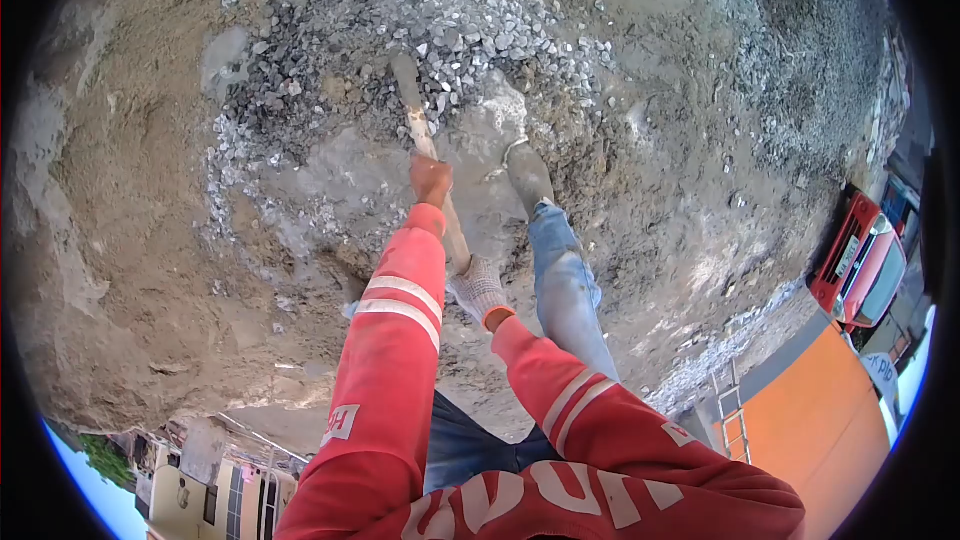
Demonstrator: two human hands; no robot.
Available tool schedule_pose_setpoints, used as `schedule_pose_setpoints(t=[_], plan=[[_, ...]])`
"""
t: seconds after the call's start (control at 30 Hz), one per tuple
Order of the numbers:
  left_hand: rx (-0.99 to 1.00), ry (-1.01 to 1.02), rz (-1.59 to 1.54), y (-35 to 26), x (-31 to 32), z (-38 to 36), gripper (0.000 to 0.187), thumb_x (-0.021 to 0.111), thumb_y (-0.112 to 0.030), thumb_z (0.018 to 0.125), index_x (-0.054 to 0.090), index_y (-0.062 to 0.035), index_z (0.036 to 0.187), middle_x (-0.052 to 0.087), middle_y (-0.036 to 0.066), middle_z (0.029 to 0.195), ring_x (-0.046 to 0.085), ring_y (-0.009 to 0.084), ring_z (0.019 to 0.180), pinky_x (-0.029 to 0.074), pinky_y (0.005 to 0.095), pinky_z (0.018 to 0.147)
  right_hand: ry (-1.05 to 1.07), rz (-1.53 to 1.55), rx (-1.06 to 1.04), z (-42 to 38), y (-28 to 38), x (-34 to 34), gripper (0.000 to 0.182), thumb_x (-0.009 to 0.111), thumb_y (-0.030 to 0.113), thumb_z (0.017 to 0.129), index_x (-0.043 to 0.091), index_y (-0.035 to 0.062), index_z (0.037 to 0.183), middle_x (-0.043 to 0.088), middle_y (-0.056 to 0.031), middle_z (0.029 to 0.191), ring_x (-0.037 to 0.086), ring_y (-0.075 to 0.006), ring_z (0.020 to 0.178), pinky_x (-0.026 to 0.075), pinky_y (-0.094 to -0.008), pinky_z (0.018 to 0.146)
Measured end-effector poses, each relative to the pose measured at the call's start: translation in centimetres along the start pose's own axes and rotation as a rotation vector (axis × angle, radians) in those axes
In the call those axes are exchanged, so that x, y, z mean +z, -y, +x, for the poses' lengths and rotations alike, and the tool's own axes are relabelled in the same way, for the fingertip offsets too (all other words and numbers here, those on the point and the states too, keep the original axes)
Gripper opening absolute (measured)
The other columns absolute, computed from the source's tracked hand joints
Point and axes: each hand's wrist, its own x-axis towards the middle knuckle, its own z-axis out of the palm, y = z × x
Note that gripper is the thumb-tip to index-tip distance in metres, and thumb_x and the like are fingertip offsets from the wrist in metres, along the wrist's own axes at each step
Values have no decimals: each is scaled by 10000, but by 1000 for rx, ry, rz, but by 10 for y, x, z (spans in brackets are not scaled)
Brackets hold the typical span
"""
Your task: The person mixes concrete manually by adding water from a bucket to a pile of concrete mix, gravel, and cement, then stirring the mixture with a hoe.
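Observation:
A wooden handle [454,225] runs from my hands up to a grey end piece [405,75] at the gravel pile [480,25]; the blade, if any, cannot be made out. My left hand [431,180], which looks bare, is closed around the middle of the handle. Nearer my body, my right hand [480,287], in a pale knit glove with an orange cuff, is wrapped round the handle's lower end. Wet grey mortar or mud [470,165] lies just beyond my hands, beside the gravel.
My boot [530,178] stands at the wet patch's right edge. Rough dirt ground [130,240] surrounds the pile. A red vehicle [858,260], a ladder [733,415] and an orange panel [800,420] are at the right; a building [225,490] is lower left.

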Motion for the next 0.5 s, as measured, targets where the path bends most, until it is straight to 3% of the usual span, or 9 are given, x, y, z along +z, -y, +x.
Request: schedule_pose_setpoints(t=[0.03, 0.13, 0.23, 0.3, 0.33, 0.4, 0.5], plan=[[86, -92, -4, 7, 4, 6, 433, 766, -139, 674, 553, 65, 992, 659, 269, 927, 662, 391, 901, 539, 424, 783, -20, 8, 14, 3, 2, 4, 444, 674, 241, 724, 587, -52, 1045, 648, -265, 980, 630, -397, 946, 511, -437, 816], [25, 85, -132, 11, -8, 14, 427, 767, -133, 670, 551, 62, 982, 658, 270, 932, 660, 393, 906, 539, 424, 788, -3, -36, 110, 1, 13, 22, 440, 687, 266, 728, 628, -47, 1032, 657, -265, 962, 641, -381, 942, 519, -423, 811], [89, 98, -118, 27, -16, 29, 418, 768, -133, 672, 554, 60, 974, 660, 267, 924, 663, 389, 899, 542, 415, 792, 8, -40, 165, -13, 43, 42, 419, 689, 268, 740, 644, -51, 1008, 660, -269, 956, 644, -385, 946, 530, -420, 803], [41, 334, -60, 15, -61, 16, 471, 762, -143, 679, 536, 71, 1033, 659, 259, 945, 663, 377, 913, 536, 407, 816, -52, 20, 183, -19, 45, 81, 419, 691, 270, 746, 646, -54, 1007, 657, -273, 960, 642, -388, 948, 534, -422, 804], [60, 355, -52, 32, -55, 36, 500, 745, -131, 684, 516, 74, 1077, 658, 257, 953, 670, 366, 895, 543, 406, 789, -127, 55, 162, -18, 50, 99, 419, 693, 272, 751, 647, -57, 1006, 654, -277, 964, 641, -392, 951, 538, -424, 804], [94, 373, -32, 58, -49, 69, 530, 729, -120, 688, 495, 76, 1122, 657, 255, 962, 676, 355, 878, 551, 405, 763, -138, 116, 161, -21, 62, 125, 420, 696, 275, 756, 645, -59, 1006, 652, -281, 966, 638, -395, 954, 539, -426, 812], [263, 220, 80, 71, -49, 79, 586, 718, -107, 683, 458, 69, 1179, 654, 258, 972, 687, 340, 832, 563, 404, 692, -152, 191, 160, -27, 68, 138, 439, 704, 278, 762, 635, -66, 1026, 644, -288, 987, 629, -398, 972, 533, -430, 839]])
